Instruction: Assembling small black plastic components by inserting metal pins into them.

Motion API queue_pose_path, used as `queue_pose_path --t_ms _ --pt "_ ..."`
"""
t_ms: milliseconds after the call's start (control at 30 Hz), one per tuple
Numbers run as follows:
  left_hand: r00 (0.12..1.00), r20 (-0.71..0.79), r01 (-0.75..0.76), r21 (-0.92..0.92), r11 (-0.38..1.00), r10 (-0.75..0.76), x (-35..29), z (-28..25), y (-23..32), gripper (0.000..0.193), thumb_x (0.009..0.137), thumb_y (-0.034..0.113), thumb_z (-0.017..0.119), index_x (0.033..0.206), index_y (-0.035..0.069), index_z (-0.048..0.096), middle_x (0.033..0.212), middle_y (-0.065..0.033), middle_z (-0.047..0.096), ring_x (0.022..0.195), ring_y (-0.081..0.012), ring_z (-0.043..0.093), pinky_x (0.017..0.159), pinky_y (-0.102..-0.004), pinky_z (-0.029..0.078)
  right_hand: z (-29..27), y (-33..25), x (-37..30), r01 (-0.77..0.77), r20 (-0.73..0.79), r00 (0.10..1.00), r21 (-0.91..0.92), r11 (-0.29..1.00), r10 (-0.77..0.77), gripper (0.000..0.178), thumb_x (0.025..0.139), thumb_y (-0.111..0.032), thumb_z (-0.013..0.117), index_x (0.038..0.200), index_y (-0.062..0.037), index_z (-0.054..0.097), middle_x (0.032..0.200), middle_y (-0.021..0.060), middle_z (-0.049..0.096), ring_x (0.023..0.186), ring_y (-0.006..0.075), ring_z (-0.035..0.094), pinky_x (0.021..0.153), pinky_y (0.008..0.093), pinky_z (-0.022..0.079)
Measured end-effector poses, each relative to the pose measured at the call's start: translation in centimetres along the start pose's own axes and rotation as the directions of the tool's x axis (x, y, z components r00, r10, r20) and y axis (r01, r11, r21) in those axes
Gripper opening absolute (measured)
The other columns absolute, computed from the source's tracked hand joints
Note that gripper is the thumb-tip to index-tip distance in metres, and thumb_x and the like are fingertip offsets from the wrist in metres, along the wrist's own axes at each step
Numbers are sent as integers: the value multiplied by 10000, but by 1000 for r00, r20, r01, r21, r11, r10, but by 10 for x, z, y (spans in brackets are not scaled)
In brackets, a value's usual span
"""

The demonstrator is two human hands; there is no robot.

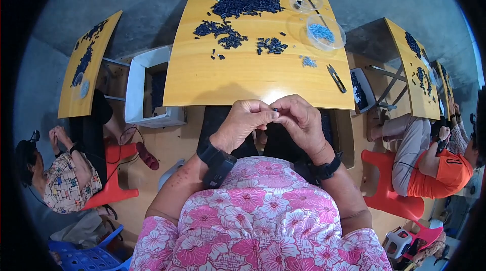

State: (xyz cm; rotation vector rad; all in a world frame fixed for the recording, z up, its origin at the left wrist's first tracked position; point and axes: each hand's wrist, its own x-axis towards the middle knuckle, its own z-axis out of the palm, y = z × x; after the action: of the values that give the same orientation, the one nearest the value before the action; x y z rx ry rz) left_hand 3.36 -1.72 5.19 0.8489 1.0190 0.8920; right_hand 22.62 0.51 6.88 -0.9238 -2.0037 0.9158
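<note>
Our pink flowered top [263,205] is filling the view nearest the camera. Beyond it, our left hand [242,125] and right hand [304,123] are meeting fingertip to fingertip, each grip pinching narrowly at one small dark piece [275,110] between them, by the near edge of the desk [202,81]. The fingers are covering most of it, so we may be seeing only its end.

To handle it well, we should be steadying the piece with one hand while pressing lightly and in line with the other, since something this small could be slipping toward our lap. Working slightly farther over the desk would be catching a drop.

Farther out, a small cluster of black pieces [272,45] is lying within reach, loose blue bits [308,62] are sitting to its right, and black-handled snips [336,79] are resting near the right edge.
</note>
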Motion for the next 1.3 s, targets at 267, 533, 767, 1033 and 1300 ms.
queue_pose_path --t_ms 267,533,767,1033,1300 --pt "998 32 -52 111 992 49 8 5 1 228 924 216 675 1051 31 715 872 3 676 754 -52 592 674 -197 478 -27 9 -6 -54 -53 997 -26 998 52 262 814 -41 706 1069 -56 649 931 104 646 853 257 646 778 331 517" --pt "998 -62 -24 84 996 30 12 -18 -10 254 932 155 672 1153 29 685 879 38 622 732 -32 538 680 -182 479 -118 50 -72 -342 -339 838 282 896 427 293 829 24 667 1121 3 653 881 -6 605 804 65 604 727 205 490" --pt "994 -61 -74 188 979 87 19 -25 -22 203 930 91 646 1112 23 705 1002 -11 704 828 -52 601 710 -206 498 -111 125 -157 -611 -473 760 -286 738 445 326 856 26 630 1180 -6 648 925 36 662 820 120 645 697 268 543" --pt "925 -159 -245 446 861 345 32 -44 -8 143 908 49 632 998 13 737 921 -48 709 808 -91 629 716 -239 495 -68 91 -60 -493 -468 739 114 863 484 78 889 16 653 944 1 706 809 10 643 620 67 563 573 205 473" --pt "841 -138 -302 682 666 523 54 -68 -17 97 860 70 656 907 41 736 850 -97 688 813 -221 668 741 -312 521 -1 75 64 -218 -157 964 3 976 216 72 843 -7 693 913 9 699 763 76 629 641 142 578 584 264 458"
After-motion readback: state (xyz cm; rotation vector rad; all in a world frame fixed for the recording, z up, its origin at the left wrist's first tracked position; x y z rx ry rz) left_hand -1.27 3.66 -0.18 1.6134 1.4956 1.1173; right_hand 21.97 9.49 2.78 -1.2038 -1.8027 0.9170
